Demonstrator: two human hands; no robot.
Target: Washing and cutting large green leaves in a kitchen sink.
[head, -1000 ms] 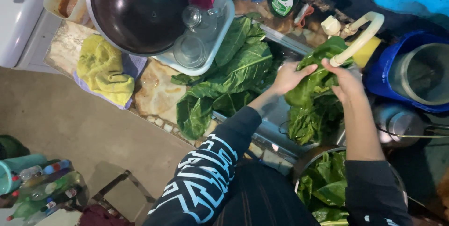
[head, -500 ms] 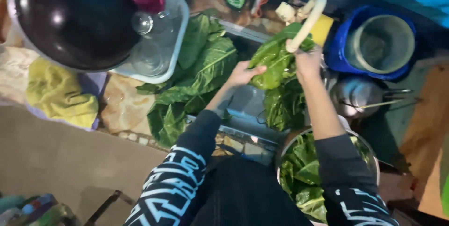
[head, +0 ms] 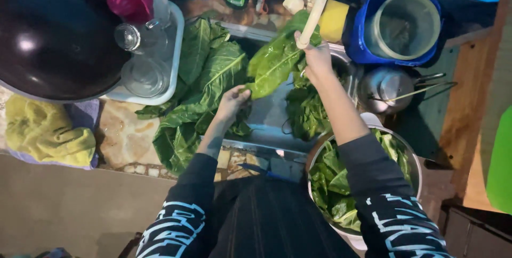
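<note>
Item: large green leaf [head: 274, 60], over sink [head: 266, 114], long axis near-left to far-right. Left hand [head: 233, 101] pinches near-left tip, fingers closed. Right hand [head: 316, 58] fist-closed at far-right stalk end, beside pale tap [head: 314, 10]. More leaves [head: 197, 87] left; full metal bowl [head: 413, 170] near right.

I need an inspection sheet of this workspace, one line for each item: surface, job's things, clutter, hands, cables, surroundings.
Surface: stone counter around a metal sink, wet-looking.
Job's things: one big green leaf held over the sink; leaf pile on the counter; metal bowl of leaves at lower right.
Clutter: dark wok, drying tray with glassware, yellow cloth, kettle, blue bucket.
Hands: left hand holds the leaf's lower end; right hand grips its pale stalk.
Cables: nothing seen.
Surroundings: dim light; bare floor at lower left.
</note>
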